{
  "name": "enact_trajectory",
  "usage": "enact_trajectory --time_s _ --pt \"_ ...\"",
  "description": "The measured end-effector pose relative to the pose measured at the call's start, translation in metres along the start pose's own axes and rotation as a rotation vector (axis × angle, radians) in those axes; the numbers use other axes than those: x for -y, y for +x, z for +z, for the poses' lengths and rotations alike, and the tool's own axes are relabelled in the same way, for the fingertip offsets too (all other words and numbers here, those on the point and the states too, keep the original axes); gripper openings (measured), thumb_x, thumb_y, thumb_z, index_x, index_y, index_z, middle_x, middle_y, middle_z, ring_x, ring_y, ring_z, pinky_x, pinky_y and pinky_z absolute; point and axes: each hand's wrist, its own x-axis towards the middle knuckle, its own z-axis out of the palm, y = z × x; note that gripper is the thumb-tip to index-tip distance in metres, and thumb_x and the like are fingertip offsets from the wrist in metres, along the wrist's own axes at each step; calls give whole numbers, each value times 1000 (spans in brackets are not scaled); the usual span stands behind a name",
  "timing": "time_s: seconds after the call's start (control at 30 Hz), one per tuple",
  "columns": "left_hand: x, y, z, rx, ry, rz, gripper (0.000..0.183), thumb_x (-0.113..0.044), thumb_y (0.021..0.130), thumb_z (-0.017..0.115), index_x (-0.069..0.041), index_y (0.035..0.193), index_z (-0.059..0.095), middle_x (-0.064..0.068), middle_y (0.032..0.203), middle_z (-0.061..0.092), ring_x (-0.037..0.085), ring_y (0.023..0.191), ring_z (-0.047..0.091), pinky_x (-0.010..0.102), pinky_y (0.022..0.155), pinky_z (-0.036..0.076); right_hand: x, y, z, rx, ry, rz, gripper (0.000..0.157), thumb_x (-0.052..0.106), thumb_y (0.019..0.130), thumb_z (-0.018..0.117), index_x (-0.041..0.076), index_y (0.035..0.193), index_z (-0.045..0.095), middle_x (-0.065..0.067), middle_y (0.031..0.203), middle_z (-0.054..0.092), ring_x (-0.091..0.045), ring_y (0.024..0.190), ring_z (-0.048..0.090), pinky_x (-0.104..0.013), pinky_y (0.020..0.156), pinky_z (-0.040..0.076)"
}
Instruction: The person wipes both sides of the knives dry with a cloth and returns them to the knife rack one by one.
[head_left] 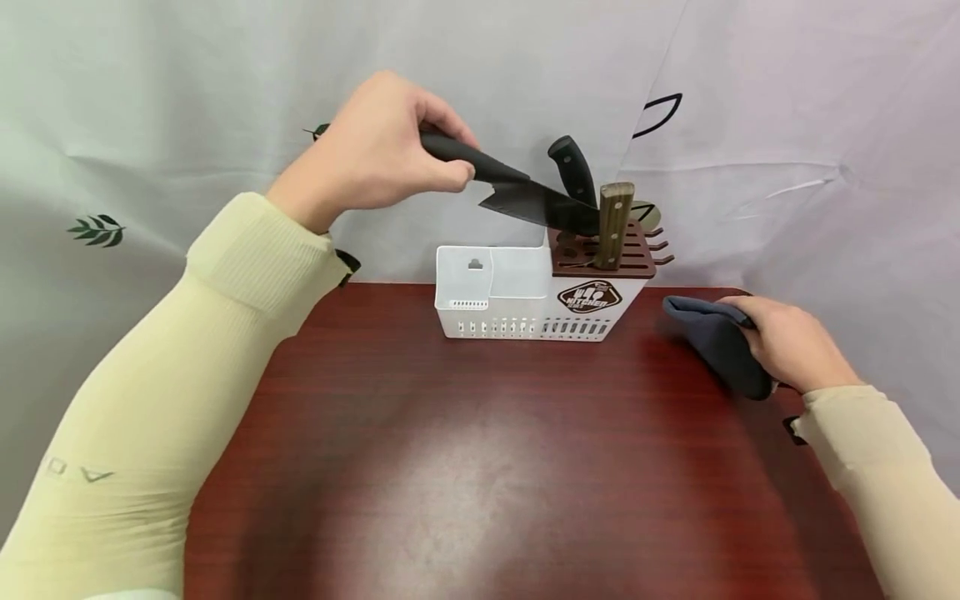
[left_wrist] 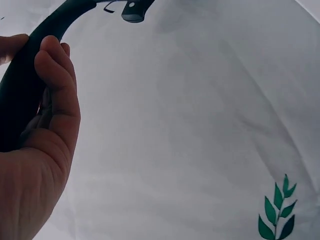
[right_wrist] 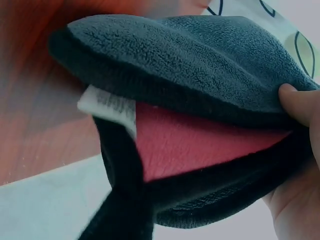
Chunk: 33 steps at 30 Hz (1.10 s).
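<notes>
My left hand [head_left: 386,150] grips the black handle of a kitchen knife [head_left: 536,204]. Its dark broad blade slants down to the right, and the far end overlaps the brown slotted top of a white knife holder [head_left: 495,275]. Another black-handled knife [head_left: 573,171] and a wooden-handled knife [head_left: 613,225] stand in the slots. In the left wrist view, fingers and thumb lie on either side of the handle. At the right, my right hand [head_left: 787,342] holds a folded dark grey-blue cloth [right_wrist: 190,55], pinched near its edge; a pink inner side and a white label show.
The holder stands at the back of a reddish-brown table [head_left: 450,442], close to a pale curtain [head_left: 225,67] with leaf prints. Small brown hooks [head_left: 662,247] jut from the holder's right side. Its left part is a white open compartment with perforated walls.
</notes>
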Motion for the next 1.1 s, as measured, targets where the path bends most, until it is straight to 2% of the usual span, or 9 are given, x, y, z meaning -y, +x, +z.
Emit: enact_trajectory --time_s 0.2,0.33,0.5,0.73,0.83,0.93,1.1 --pt "-7 16 -3 36 -15 41 17 -17 79 69 -15 91 80 -4 73 67 17 72 48 28 59 35 3 1 7 64 9 14 40 -3 88 70 7 126 63 -21 112 67 -43 89 64 -61 76 49" --pt "-12 23 -4 50 26 60 16 -17 79 69 -15 90 80 -6 73 67 16 72 49 28 60 35 5 0 13 95 27 17 39 -1 89 69 8 126 63 -20 114 67 -42 93 64 -60 77 49" --pt "-20 29 -6 66 47 54 17 -15 78 67 -15 88 80 -4 75 68 16 68 48 28 58 35 7 -4 22 136 54 18 40 -2 89 69 7 127 63 -20 115 67 -40 98 64 -59 81 50" --pt "-25 37 -6 97 90 50 17 -16 78 64 -16 86 79 -2 79 69 17 67 47 29 59 34 8 -14 30 192 40 -62 44 -6 85 71 -2 128 61 -27 117 66 -44 101 65 -59 83 51" --pt "-28 43 -4 88 35 39 14 -16 81 67 -13 88 78 1 78 70 16 72 50 29 60 34 9 -18 32 246 29 -55 44 -3 87 71 -1 130 60 -28 119 66 -44 100 66 -58 81 52" --pt "-32 51 -1 73 -43 28 13 -17 84 73 -11 94 77 2 78 72 16 76 59 29 63 36 11 -22 33 289 30 -51 45 -2 88 70 2 132 61 -25 120 66 -41 101 66 -55 81 53" --pt "-39 63 9 51 -204 24 24 -12 85 74 -6 107 67 3 96 68 16 80 71 24 72 49 15 -30 37 309 50 -98 47 -7 86 68 3 131 64 -19 124 67 -40 108 65 -54 85 53"
